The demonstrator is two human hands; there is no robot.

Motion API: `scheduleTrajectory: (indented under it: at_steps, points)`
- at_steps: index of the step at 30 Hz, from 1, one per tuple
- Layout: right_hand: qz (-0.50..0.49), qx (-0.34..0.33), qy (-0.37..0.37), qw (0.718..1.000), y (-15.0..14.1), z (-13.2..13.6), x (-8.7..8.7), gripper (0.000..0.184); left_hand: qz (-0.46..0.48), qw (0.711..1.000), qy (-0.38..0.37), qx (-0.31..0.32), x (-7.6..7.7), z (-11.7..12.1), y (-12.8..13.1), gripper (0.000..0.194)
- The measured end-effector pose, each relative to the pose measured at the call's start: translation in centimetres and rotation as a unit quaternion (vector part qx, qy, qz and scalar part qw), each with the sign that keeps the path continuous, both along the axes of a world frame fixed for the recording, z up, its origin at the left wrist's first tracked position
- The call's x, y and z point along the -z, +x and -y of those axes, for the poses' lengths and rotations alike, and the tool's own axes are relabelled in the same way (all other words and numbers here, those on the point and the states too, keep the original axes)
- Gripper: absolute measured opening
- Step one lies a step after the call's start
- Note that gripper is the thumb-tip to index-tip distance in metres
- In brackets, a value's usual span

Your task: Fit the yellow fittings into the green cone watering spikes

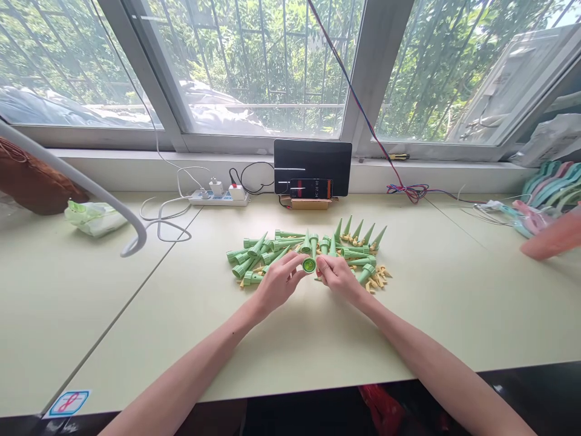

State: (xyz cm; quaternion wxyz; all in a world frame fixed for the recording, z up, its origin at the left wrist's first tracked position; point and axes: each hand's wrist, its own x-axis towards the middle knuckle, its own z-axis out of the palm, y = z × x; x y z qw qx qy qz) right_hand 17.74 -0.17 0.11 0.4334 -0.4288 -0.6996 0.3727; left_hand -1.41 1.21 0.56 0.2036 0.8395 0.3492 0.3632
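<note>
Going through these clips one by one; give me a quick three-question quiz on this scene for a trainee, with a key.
1. What does the left hand hold?
A. a white cable
B. a green piece, its round open end toward the camera
C. a power strip

2. True or false: the phone stands in front of the larger black screen.

3. Fill in left or right: the row of upward-pointing green spikes is on the ____ side of the pile.

Key: 1. B; 2. True; 3. right.
</note>
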Motion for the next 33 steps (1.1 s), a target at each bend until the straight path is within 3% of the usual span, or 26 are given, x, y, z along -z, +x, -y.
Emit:
scheduleTrajectory:
  at_steps: [4, 7, 10, 13, 15, 19, 22, 24, 28, 33]
  points:
    - [-0.006, 0.000, -0.006, 1.000, -0.1, 0.0, 0.1, 0.051, -0.020, 0.999, 0.047, 0.016, 0.2, -0.1, -0.5, 0.031]
    - [-0.011, 0.009, -0.002, 1.000, -0.2, 0.0, 0.1, 0.049, -0.013, 0.999, 0.043, -0.009, 0.2, -0.1, -0.3, 0.034]
    - [-0.010, 0.019, 0.005, 1.000, -0.4, 0.1, 0.1, 0.046, 0.016, 0.999, -0.017, -0.042, 0.0, -0.1, 0.3, 0.035]
    - [-0.003, 0.022, 0.020, 1.000, -0.6, 0.2, 0.1, 0.044, 0.068, 0.988, -0.126, -0.065, -0.6, -0.1, 0.6, 0.025]
    - [0.005, 0.026, 0.034, 0.999, -0.5, 0.2, 0.1, 0.043, 0.115, 0.960, -0.250, -0.053, -1.1, -0.2, 0.6, 0.023]
    - [0.018, 0.045, 0.063, 0.997, -0.3, 0.1, 0.2, 0.040, 0.190, 0.871, -0.452, 0.017, -2.1, -0.3, 0.5, 0.050]
    - [0.024, 0.044, 0.078, 0.996, -0.3, 0.0, 0.3, 0.038, 0.220, 0.819, -0.526, 0.063, -2.4, -0.2, 0.5, 0.056]
    - [0.027, 0.038, 0.083, 0.995, -0.3, 0.0, 0.3, 0.038, 0.223, 0.806, -0.541, 0.091, -2.4, -0.1, 0.5, 0.055]
    - [0.031, 0.035, 0.077, 0.996, -0.3, 0.0, 0.5, 0.038, 0.217, 0.817, -0.522, 0.113, -2.2, -0.1, 0.4, 0.050]
    - [0.028, 0.032, 0.066, 0.997, -0.1, -0.1, 0.6, 0.040, 0.168, 0.869, -0.449, 0.122, -2.3, 0.1, 0.1, 0.043]
